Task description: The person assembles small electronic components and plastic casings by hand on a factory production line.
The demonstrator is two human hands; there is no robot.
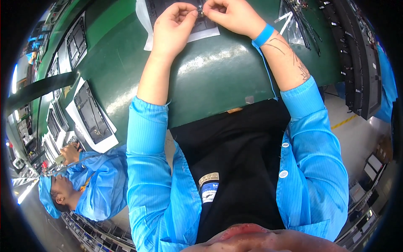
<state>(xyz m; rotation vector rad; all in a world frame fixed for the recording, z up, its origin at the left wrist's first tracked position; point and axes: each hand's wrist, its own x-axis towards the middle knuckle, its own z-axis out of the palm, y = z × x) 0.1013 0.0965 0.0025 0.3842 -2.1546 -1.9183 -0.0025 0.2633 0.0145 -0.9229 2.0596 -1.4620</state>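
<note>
At the far edge of the view, my left hand (175, 27) and my right hand (235, 17) come close together, thumbs and fingertips pinched. Between them is a small part (200, 9), too tiny to name. Both hands are over a dark, flat panel (205, 24) that lies on a pale sheet (148, 42) and is cut off by the picture's top edge. A blue wrist strap (263, 35) circles my right wrist, and its cord hangs down toward the table's near edge.
Thin black cables (304, 31) lie right of my hands on the green table (218, 80). A black rack (363, 67) stands at the right. Left are more dark panels (91, 110) on white sheets, and a co-worker in a blue coat (103, 180).
</note>
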